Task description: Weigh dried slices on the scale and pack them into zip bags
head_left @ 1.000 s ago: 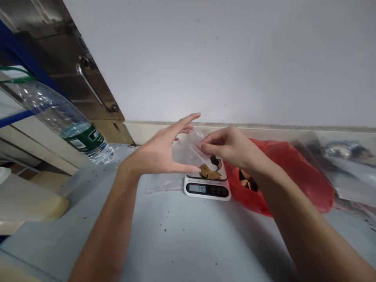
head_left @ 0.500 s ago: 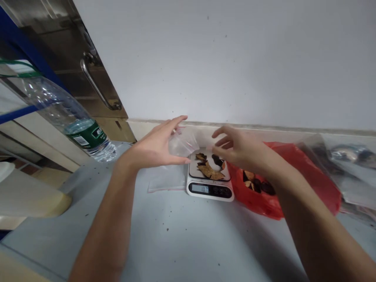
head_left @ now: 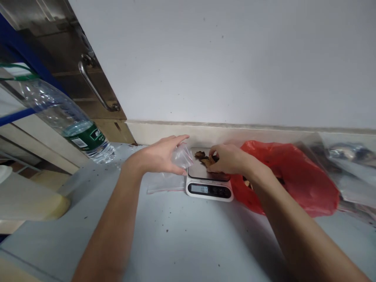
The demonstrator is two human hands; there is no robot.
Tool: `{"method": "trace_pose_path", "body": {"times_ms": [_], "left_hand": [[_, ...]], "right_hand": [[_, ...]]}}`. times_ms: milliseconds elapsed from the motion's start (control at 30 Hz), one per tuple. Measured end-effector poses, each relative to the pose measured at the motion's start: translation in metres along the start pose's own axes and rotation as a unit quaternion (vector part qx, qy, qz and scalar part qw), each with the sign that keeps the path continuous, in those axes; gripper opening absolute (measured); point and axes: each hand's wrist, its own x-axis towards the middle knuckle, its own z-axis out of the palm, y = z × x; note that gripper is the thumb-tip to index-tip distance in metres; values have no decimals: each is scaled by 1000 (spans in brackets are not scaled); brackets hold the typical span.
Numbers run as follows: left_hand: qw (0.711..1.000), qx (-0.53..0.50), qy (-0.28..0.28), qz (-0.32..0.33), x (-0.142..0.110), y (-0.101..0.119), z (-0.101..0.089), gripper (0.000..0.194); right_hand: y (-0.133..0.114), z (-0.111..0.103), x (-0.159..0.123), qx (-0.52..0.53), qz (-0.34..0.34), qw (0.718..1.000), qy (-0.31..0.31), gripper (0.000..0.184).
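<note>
Partly under right hand's fingers point(head_left: 218, 150): brown pieces point(head_left: 206, 161) on scale point(head_left: 197, 172).

Brown pieces point(head_left: 206, 161), clear bag point(head_left: 182, 156) partly hidden; packets point(head_left: 355, 172) at right cut off.

scale point(head_left: 202, 173): white | panel point(head_left: 213, 190): black | pieces point(head_left: 206, 161): brown | zip bag point(head_left: 179, 156): clear, red edge | sack point(head_left: 308, 178): red
</note>
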Motion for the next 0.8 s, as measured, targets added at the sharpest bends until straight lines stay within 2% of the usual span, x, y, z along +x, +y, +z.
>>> {"method": "trace_pose_path", "body": {"times_ms": [100,267,433,567,667,733,800], "left_hand": [[1000,-3,-14,12,5,0,5,108],[999,-1,-35,16,10,2,11,112],[999,12,-51,8,13,5,13,113],[999,6,-48,19,14,5,14,114],[998,-34,-29,51,15,4,15,113],[995,-66,-10,77,14,3,14,109],[991,-91,6,101,12,2,10,103]], "right_hand": [[10,-2,4,30,-3,1000,7,29],[15,-5,7,66,-30,997,12,12],[13,-12,-1,84,-60,995,-4,16],[10,-18,-12,113,-135,984,32,13],[4,-17,-18,129,-201,969,56,19],[0,-14,-18,172,-264,947,56,22],[-2,-11,-16,241,-324,913,55,25]]}}
